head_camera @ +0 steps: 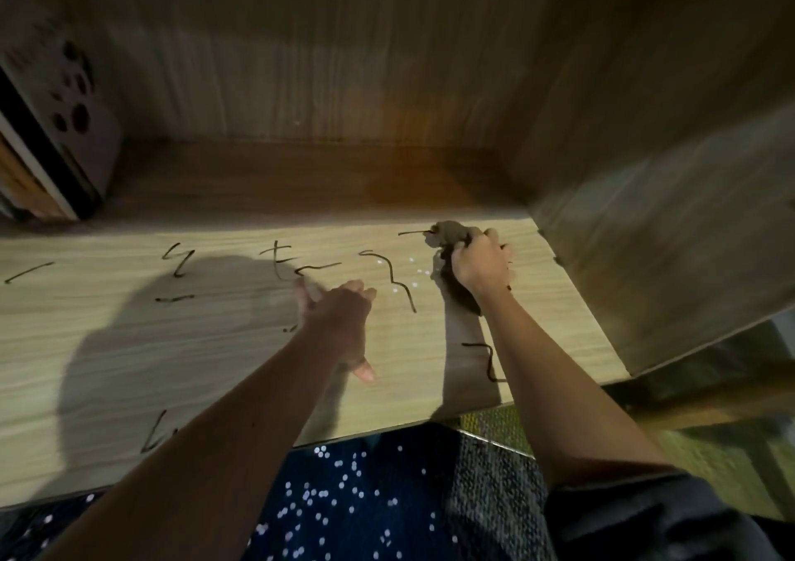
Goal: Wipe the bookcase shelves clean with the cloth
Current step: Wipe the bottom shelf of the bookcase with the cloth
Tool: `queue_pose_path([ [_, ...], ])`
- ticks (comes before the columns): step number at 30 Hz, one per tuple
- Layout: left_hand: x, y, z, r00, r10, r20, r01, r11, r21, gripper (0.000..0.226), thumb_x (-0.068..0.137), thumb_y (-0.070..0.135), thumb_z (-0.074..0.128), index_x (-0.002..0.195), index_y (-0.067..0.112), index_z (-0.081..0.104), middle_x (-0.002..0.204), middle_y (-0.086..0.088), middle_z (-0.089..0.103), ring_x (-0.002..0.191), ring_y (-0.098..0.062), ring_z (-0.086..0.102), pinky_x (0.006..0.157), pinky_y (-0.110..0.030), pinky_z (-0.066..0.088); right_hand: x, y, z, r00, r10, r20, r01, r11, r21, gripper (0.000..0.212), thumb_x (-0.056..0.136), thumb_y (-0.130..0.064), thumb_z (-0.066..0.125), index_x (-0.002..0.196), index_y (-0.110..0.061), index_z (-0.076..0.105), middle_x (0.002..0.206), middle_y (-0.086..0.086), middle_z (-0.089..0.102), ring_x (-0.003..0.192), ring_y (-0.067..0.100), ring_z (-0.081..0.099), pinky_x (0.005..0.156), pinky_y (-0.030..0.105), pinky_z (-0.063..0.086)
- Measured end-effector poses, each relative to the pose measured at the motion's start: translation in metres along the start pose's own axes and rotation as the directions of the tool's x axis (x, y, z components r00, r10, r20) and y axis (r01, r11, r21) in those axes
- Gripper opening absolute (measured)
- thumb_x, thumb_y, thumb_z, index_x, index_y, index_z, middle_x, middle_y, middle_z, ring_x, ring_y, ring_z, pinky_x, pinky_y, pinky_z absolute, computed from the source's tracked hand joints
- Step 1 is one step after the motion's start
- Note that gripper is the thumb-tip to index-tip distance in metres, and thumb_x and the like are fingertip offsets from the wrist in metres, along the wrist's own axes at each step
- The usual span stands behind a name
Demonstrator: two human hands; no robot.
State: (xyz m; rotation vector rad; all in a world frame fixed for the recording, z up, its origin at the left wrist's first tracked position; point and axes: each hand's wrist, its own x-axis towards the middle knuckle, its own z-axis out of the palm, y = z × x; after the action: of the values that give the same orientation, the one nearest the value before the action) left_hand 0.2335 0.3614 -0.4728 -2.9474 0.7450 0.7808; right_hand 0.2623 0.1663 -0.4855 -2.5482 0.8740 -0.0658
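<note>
We judge the cloth (449, 235) small, soft and light: it bunches easily, has no stiffness, prob. drags a bit on wood. Best held as a wad w/ the palm on top so pressure goes down. It sits on the shelf (129, 345), far right, near the side wall (645, 216). Right hand (482, 266) has its fingers curled tight round it; the cloth pokes out past the knuckles toward the back & under the palm. Left hand (340, 319) lies flat on the board, fingers roughly straight, holding nothing, a bit blurred. Dark scribbles (387, 276) run between the hands; one thin line meets the cloth's far tip.
</note>
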Motion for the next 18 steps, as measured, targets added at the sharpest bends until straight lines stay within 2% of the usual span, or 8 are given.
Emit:
queue_pose_path([
  [2,0.000,0.000,-0.001,1.000,-0.004,0.006,0.005,1.000,-0.016,0.118,0.061,0.046,0.080,0.150,0.021,0.007,0.159,-0.001,0.001,0.145,-0.028,0.007,0.106,-0.064,-0.011,0.003,-0.012,0.004,0.996,-0.091,0.026,0.090,0.996,0.018,0.034,0.095,-0.022,0.038,0.127,-0.019,0.049,0.137,0.006,0.039,0.128,0.033,0.029,0.104,0.055,0.030],
  [5,-0.001,-0.004,0.002,1.000,-0.015,0.004,0.015,0.998,-0.062,0.113,0.063,0.046,0.079,0.150,0.024,0.010,0.159,0.002,-0.001,0.146,-0.027,0.005,0.106,-0.064,-0.011,-0.005,-0.032,0.014,0.953,-0.266,0.145,0.265,0.964,0.030,0.040,0.093,-0.013,0.040,0.130,-0.023,0.049,0.140,0.003,0.041,0.129,0.031,0.030,0.106,0.054,0.029],
  [8,-0.004,-0.010,0.008,0.998,-0.028,-0.049,0.022,0.993,-0.119,0.112,0.064,0.048,0.078,0.150,0.026,0.010,0.158,0.007,-0.002,0.146,-0.023,0.009,0.107,-0.063,-0.012,-0.020,-0.034,0.023,0.905,-0.382,0.188,0.374,0.924,0.079,0.043,0.089,-0.001,0.038,0.119,-0.023,0.059,0.139,0.000,0.043,0.129,0.030,0.030,0.108,0.048,0.027],
  [12,-0.015,-0.012,0.024,0.981,-0.100,-0.165,0.068,0.980,-0.187,0.115,0.069,0.052,0.072,0.150,0.024,-0.005,0.159,0.003,-0.008,0.146,-0.020,0.000,0.111,-0.059,-0.007,-0.042,-0.021,0.024,0.862,-0.452,0.230,0.417,0.889,0.186,0.042,0.087,0.005,0.040,0.104,-0.021,0.068,0.128,0.000,0.052,0.122,0.025,0.040,0.108,0.036,0.029],
  [15,-0.030,-0.007,0.033,0.953,-0.141,-0.267,0.085,0.974,-0.212,0.114,0.076,0.052,0.066,0.148,0.019,-0.015,0.157,-0.003,-0.016,0.145,-0.022,-0.005,0.114,-0.052,-0.003,-0.069,-0.013,0.027,0.851,-0.479,0.215,0.447,0.876,0.181,0.039,0.085,0.004,0.043,0.100,-0.020,0.069,0.121,0.000,0.058,0.118,0.025,0.045,0.106,0.039,0.031],
  [18,-0.050,-0.004,0.050,0.944,-0.085,-0.319,0.013,0.975,-0.223,0.108,0.083,0.048,0.062,0.147,0.015,-0.018,0.157,-0.005,-0.016,0.145,-0.024,-0.003,0.116,-0.049,-0.002,-0.101,-0.010,0.028,0.861,-0.463,0.208,0.424,0.882,0.208,0.036,0.085,0.000,0.044,0.100,-0.019,0.069,0.119,0.000,0.060,0.113,0.025,0.048,0.101,0.040,0.036],
])
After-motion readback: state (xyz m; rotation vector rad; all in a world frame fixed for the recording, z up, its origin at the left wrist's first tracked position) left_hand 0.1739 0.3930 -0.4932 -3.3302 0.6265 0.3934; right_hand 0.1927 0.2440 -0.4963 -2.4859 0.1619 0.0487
